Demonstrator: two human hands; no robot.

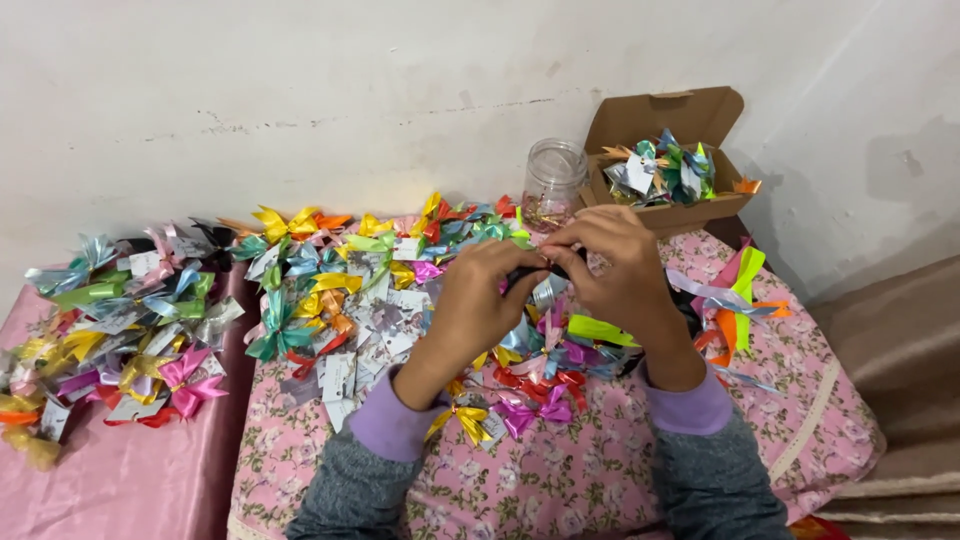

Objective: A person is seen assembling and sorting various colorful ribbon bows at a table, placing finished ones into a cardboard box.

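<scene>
open brown cardboard box (668, 120) | back right | white tags (338, 375) among bows

Small dark item (553, 270) mostly hidden between both hands, perhaps a ribbon piece, left ribbon pile (30, 400) cut off by frame edge

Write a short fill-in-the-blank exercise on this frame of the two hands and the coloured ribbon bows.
1. The left hand and right hand pinch one small dark ribbon piece ____ them.
2. The clear glass jar stands directly ____ of the open brown cardboard box.
3. The cushion under the shiny ribbon bows has a pink ____ cover.

Missing words: between; left; floral
</scene>
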